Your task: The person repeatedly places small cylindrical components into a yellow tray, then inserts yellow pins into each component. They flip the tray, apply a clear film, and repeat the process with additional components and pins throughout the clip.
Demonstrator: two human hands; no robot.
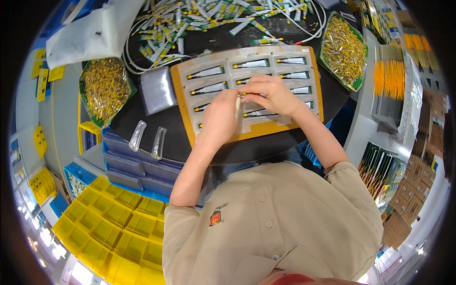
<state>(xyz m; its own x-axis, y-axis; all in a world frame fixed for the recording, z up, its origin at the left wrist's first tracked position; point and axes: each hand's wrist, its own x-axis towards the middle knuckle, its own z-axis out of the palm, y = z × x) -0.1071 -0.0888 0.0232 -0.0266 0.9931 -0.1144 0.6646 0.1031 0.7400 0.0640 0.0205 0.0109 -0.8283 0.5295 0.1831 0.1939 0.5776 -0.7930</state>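
Note:
A wooden-edged tray (261,130) lies before me, with small white tubes (247,64) with yellow tips set in rows of its clear moulded pockets. Above the tray's middle my left hand (221,116) and my right hand (271,95) meet at the fingertips. Both are closed in a pinch around something small, mostly hidden by the fingers. Between them only a tiny glint shows, too small to name. My hands cover some pockets of the middle rows.
A loose heap of tubes (199,21) and a white cable (127,52) lie beyond the tray. Green-edged bins of small yellow-and-metallic parts stand left (105,90) and right (343,52). Clear plastic sheets (159,90) and two clear blister shells (137,135) lie left; yellow crates (109,213) stand lower left.

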